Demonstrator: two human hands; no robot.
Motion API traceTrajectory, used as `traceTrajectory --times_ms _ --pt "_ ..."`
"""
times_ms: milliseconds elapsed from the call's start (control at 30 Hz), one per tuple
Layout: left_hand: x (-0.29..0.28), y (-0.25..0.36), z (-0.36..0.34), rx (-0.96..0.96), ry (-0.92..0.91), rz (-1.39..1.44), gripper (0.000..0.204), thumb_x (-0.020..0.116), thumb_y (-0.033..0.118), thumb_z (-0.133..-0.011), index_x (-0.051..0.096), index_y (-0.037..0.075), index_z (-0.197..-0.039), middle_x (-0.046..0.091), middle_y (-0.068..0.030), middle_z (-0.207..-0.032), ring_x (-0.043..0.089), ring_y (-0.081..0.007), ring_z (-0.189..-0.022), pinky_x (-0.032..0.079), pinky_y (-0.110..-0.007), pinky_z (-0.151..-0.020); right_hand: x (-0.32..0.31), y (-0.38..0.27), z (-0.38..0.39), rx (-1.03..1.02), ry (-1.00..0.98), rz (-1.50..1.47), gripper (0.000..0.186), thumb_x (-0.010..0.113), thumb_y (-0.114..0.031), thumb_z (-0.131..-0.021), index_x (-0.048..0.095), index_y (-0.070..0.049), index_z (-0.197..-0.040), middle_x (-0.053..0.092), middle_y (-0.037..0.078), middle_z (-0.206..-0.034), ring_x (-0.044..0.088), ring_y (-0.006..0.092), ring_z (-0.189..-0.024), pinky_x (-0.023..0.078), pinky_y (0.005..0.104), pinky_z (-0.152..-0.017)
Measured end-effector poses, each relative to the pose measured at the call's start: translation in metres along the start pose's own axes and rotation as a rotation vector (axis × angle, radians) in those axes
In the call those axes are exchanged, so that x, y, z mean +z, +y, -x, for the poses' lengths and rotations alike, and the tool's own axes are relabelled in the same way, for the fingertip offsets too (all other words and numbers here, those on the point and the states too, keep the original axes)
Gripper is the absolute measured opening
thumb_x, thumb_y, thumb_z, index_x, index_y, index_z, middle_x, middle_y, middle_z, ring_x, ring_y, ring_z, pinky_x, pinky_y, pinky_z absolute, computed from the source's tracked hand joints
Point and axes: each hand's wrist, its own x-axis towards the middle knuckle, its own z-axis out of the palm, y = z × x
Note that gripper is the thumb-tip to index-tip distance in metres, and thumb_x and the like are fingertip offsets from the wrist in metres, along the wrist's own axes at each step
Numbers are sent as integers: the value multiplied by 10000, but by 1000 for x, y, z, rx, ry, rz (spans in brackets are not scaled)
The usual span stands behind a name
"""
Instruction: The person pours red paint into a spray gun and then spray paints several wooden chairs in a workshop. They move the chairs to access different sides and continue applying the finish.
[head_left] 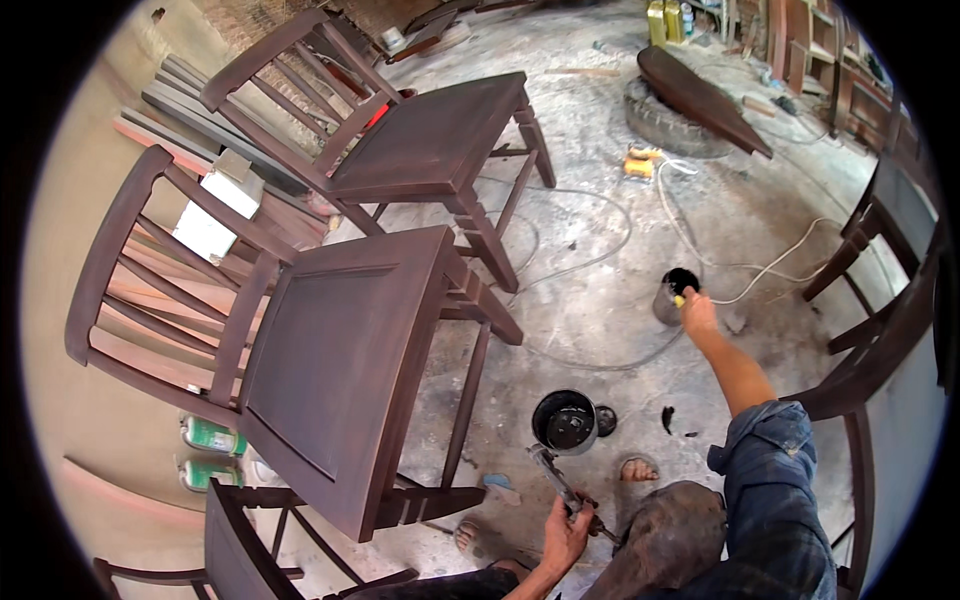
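Nearest, the person's left hand [566, 538] is low in the scene beside the knee, its fingers curled round the grip of a metal spray gun [553, 470], whose far end tilts up toward a black pot [592, 440]. The pot stands on the stained floor [590, 270] just ahead of a sandalled foot [640, 468] and holds a dark, glossy liquid; a small dark round dish [606, 420] sits just beside it on the right. To the left, a dark brown chair [330, 350] with a slatted back stands large and upright, part of another chair [235, 550] nearer still at its foot. On the right, more dark chairs [860, 390] crowd the edge. Farther off, the right arm reaches out to a can [666, 305] with a dark inside; there the right hand [700, 317] has its fingers pinching a small yellow piece [679, 300] at the rim, though one cannot tell whether they also touch the can. Past it, a pale cable [765, 268] winds near a yellow power tool [640, 163]. At far left stands a second slatted chair [430, 135]; at far right a dark curved board [700, 95] lies across a tyre [665, 125].
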Motion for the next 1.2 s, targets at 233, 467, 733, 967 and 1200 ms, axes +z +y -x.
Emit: traceTrajectory --times_ms 233,467,733,967,1200 --pt "-15 3 17 42 1 -114 155 574 107 -990 539 11 -1107 633 -76 -871 597 -128 -692 497 -282 -620 18 -10 2 3 -45 -55 338 589 -63 -851 559 -38 -1187 513 377 -1239 614 528 -974 525 560 -831" --pt "-11 15 28 2 53 6 105 550 87 -998 529 13 -1069 659 -115 -975 619 -143 -715 525 -291 -618 16 -2 -11 -51 -77 -17 287 616 -103 -868 619 -84 -1154 588 291 -1155 621 485 -1009 530 532 -849" --pt "-17 11 39 0 129 45 120 565 82 -994 546 9 -1088 659 -102 -951 607 -139 -715 528 -290 -618 3 -52 13 -201 54 131 555 655 -170 -875 480 -44 -1386 464 267 -1390 474 442 -1276 397 521 -1076" --pt "-11 4 29 -7 42 -83 165 594 148 -986 544 79 -1127 582 -7 -875 538 -97 -714 474 -275 -613 59 -51 200 -1044 -573 168 986 832 -245 -582 424 -94 -1467 330 246 -1526 338 498 -1369 257 607 -1144" --pt "-7 -10 31 210 141 -72 171 572 167 -957 509 80 -1090 523 -37 -820 462 -122 -682 418 -306 -603 88 -74 223 -1122 -791 658 495 731 -236 -731 676 -42 -1183 624 199 -1237 494 378 -1246 365 489 -1077"
